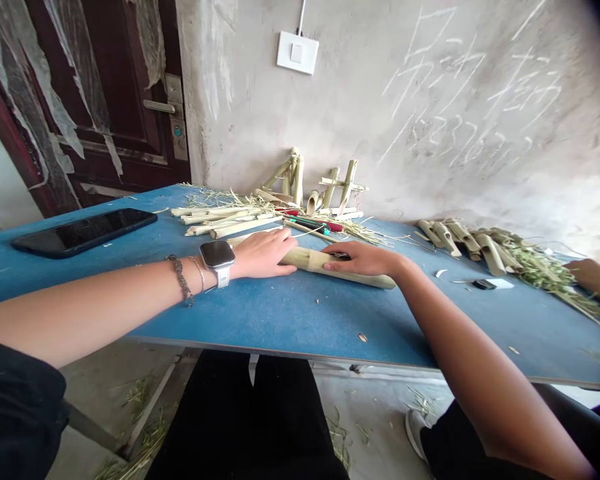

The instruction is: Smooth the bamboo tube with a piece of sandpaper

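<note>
A thick green bamboo tube lies on the blue table in front of me, slanting slightly down to the right. My left hand, with a watch on its wrist, closes over the tube's left end. Over its middle-right part curls my right hand, fingers bent around the top side. Something small and dark shows by the right fingers, too hidden to name. Just behind the hands lie thin pale bamboo sticks and tools with red and green handles.
A black phone lies at the left. Bamboo frames lean near the wall. Cut bamboo pieces, a small knife-like tool and shavings lie at the right, beside another person's hand. The table's front edge runs before me.
</note>
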A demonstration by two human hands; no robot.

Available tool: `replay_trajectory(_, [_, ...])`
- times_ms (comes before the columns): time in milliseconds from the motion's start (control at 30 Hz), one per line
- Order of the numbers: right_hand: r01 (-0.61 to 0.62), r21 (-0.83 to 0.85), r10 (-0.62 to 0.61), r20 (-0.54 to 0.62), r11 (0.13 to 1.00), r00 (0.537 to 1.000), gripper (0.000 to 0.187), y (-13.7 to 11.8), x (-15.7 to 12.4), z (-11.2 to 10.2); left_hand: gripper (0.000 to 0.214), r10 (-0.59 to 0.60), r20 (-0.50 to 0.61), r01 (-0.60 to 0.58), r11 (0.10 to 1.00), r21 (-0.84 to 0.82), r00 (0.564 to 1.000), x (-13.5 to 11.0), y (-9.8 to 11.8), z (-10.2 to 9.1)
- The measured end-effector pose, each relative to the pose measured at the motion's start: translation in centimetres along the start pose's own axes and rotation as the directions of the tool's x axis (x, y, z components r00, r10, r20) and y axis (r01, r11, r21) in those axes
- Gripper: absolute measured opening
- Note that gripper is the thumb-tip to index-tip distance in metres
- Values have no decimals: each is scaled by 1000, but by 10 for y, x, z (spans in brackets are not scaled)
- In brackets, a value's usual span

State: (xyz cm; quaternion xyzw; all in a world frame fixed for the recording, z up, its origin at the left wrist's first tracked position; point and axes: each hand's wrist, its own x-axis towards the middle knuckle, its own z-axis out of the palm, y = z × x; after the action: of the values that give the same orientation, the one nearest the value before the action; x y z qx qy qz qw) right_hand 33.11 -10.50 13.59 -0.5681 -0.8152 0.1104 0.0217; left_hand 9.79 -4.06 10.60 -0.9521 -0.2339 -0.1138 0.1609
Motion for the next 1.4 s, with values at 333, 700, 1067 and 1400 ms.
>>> replay_trajectory(333, [47, -8, -47, -251, 999, 967, 49, 12, -3, -5, 50, 14, -67, -13, 1000, 13, 998, 5, -5, 5])
replay_trajectory(700, [104, -133, -140, -295, 986, 945, 42, 2, 5, 4, 30, -140, -143, 137, 990, -35, 980, 3, -6, 5])
replay_trajectory(1067, [83, -115, -114, -299, 990, 947, 42, 4, 6, 5, 38, -72, 42, 74, 995, -66, 997, 1, -8, 0])
replay_trajectory(1400, [72, -99, -102, -346, 992, 933, 45, 8, 5, 5, 40, -59, 94, 68, 993, -97, 994, 1, -10, 2])
